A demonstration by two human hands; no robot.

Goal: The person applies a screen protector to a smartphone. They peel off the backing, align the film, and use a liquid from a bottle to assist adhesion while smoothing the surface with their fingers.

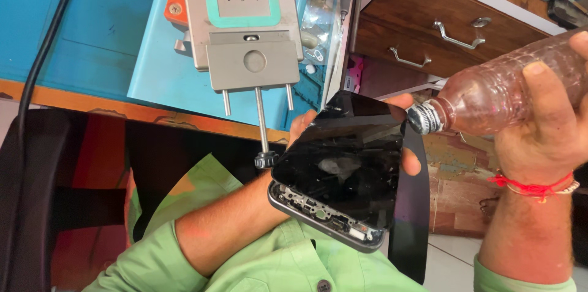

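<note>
One phone (343, 169) at the centre; right of it one plastic bottle (508, 87); above it one metal clamp (242, 22) and two drawer handles (456, 36)

A dark, glossy phone (343, 166) with its lower edge opened lies tilted; a clear plastic bottle (502, 93) tips its capped mouth just beside the phone's upper right corner.

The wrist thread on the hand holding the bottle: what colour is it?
Red, tied around the wrist of the right hand that grips the clear plastic bottle; the head view shows it plainly.
</note>
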